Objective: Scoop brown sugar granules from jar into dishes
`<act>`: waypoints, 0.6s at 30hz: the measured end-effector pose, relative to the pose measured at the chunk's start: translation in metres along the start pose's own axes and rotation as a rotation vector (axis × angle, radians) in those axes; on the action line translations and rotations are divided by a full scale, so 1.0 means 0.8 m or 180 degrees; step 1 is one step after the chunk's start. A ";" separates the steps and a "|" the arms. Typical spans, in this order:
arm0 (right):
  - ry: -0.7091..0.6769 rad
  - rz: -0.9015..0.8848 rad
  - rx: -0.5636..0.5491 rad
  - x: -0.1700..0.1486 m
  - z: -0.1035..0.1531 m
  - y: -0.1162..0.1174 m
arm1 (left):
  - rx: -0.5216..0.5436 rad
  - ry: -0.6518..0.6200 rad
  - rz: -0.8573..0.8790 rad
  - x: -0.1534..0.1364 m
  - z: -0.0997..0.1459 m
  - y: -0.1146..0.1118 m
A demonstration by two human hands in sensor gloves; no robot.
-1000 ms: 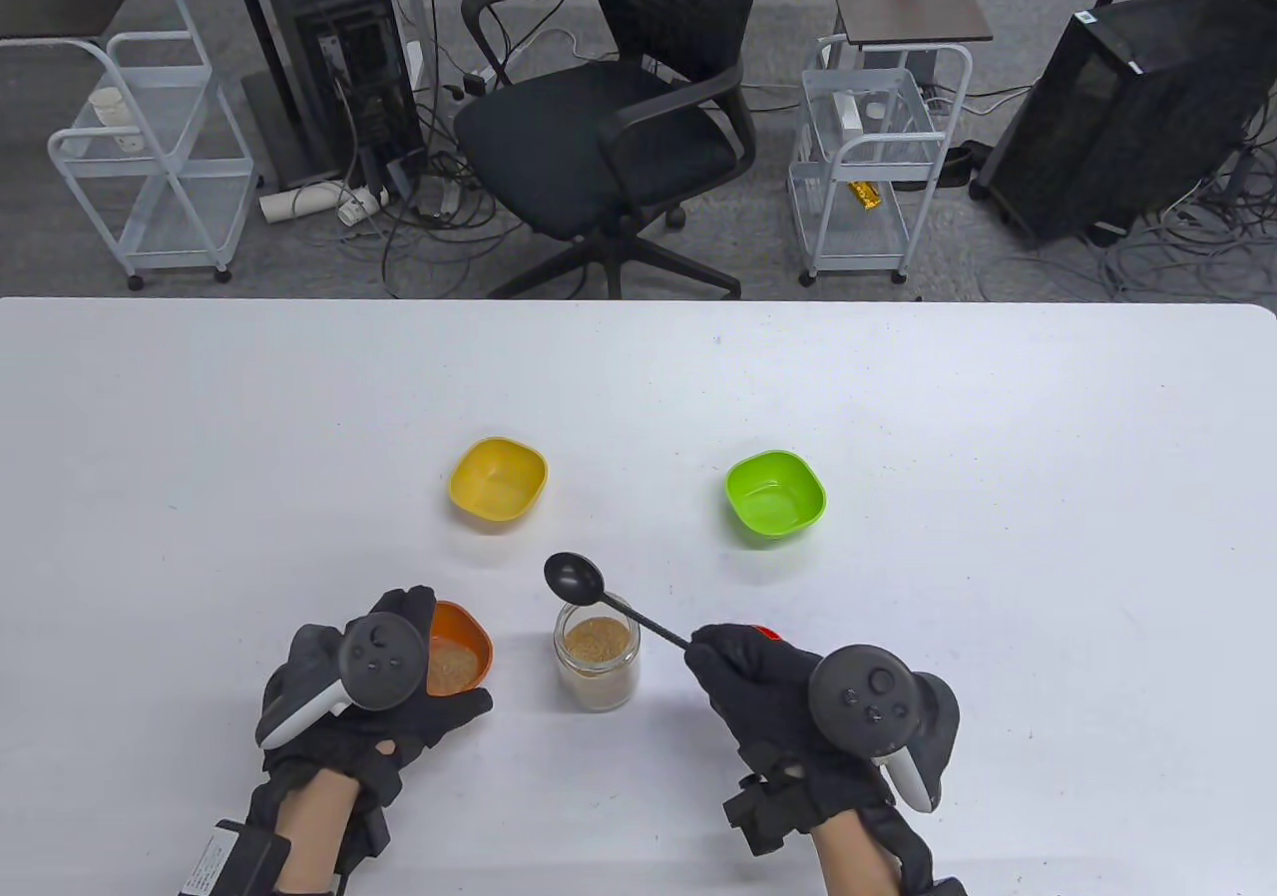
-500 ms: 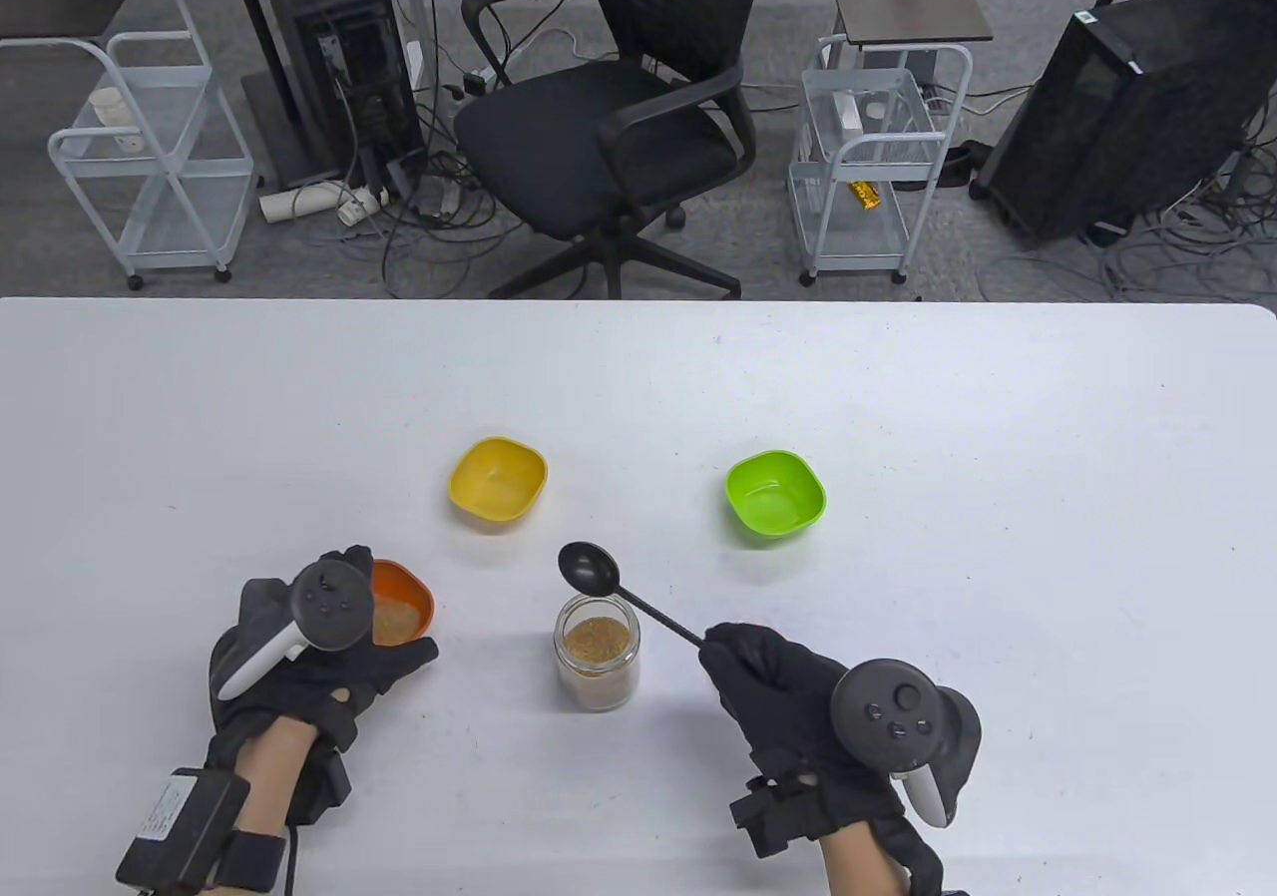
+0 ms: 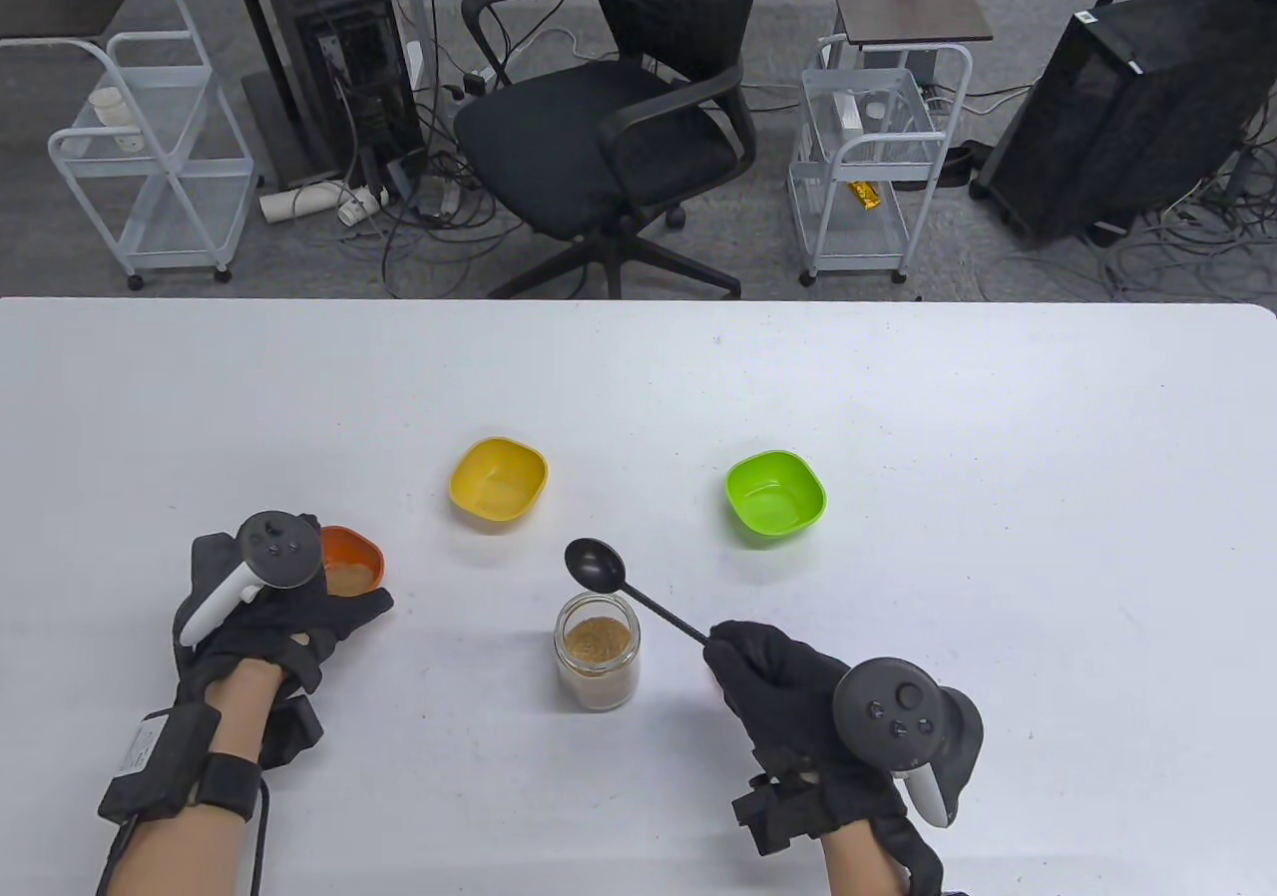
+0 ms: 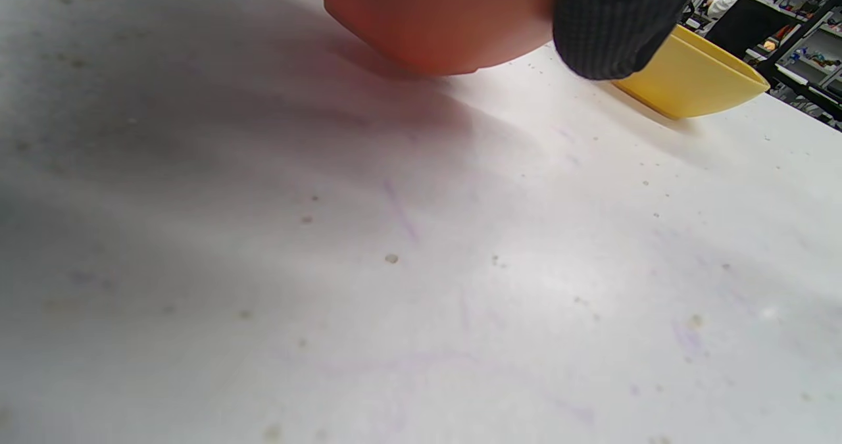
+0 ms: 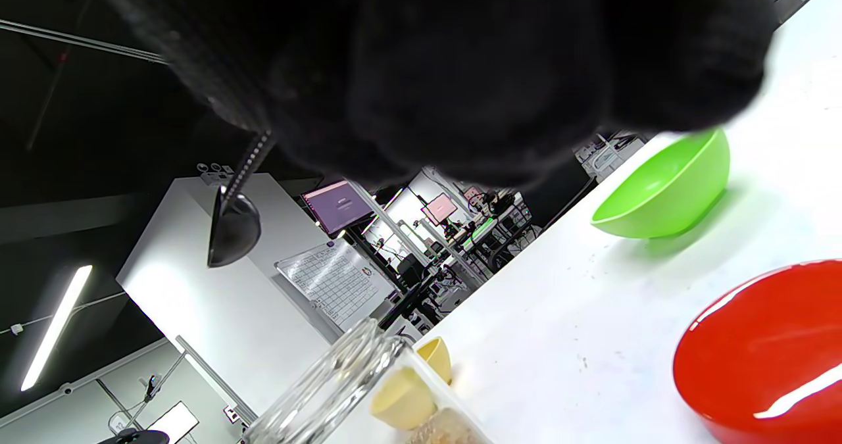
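Note:
A glass jar of brown sugar stands open near the table's front centre. My right hand pinches the handle of a black spoon, whose empty bowl hovers just beyond the jar's far rim. My left hand grips an orange dish holding some sugar, left of the jar. In the left wrist view a gloved finger wraps the orange dish low over the table. The yellow dish and green dish sit empty farther back. A red dish shows only in the right wrist view, near my right hand.
The white table stretches wide behind and beside the dishes. Beyond its far edge stand an office chair, two white wire carts and computer towers. Small sugar grains dot the tabletop in the left wrist view.
My left hand has moved the orange dish to the left and farther from the jar. My right hand has drifted slightly right, carrying the spoon's bowl with it.

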State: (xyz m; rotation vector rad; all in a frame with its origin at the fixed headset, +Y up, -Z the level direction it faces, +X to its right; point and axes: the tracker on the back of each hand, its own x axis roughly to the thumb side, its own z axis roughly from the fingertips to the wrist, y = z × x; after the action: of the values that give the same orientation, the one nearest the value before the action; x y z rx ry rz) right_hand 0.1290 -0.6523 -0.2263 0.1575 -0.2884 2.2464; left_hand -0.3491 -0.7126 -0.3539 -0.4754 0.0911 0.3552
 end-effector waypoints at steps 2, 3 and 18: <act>0.0007 0.0010 0.0002 0.000 0.000 0.000 | -0.0037 0.0013 -0.0032 0.000 -0.004 -0.001; 0.0012 0.0009 0.0002 -0.001 0.000 0.000 | -0.0058 0.0020 -0.0052 0.000 -0.005 -0.002; 0.0009 -0.0033 -0.0031 -0.002 0.000 -0.004 | 0.0046 -0.0279 -0.0352 0.087 0.001 0.037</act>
State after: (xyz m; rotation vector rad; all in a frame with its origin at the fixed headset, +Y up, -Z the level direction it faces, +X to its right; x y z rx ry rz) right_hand 0.1321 -0.6514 -0.2260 0.1502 -0.2964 2.2346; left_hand -0.2944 -0.6662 -0.3779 -0.4480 -0.0178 0.2665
